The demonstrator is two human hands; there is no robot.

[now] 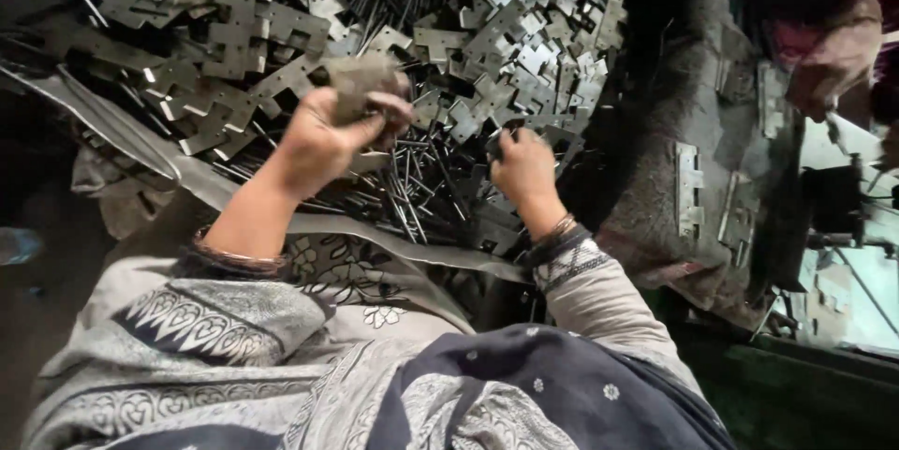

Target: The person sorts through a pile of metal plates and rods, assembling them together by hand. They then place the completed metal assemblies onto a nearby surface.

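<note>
Left hand (328, 136) raised, fingers curled around flat metal plate (361, 85), thumb on top. Right hand (523, 167) low in pile, fingertips pinched on small piece, too dark to identify. Thin rods (412, 192) lying between hands. Heap of notched plates (524, 47) far, spread left to right. Dark cloth (674, 132) right, with hinges (690, 190) on it.

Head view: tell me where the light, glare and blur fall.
Head view: dim overall, with glare glinting off the heap of flat metal hinge plates; the left edge sinks into shadow; the left hand and the plate it holds are motion-blurred; the right hand is sharper; frame edges bend with wide-angle distortion.
</note>
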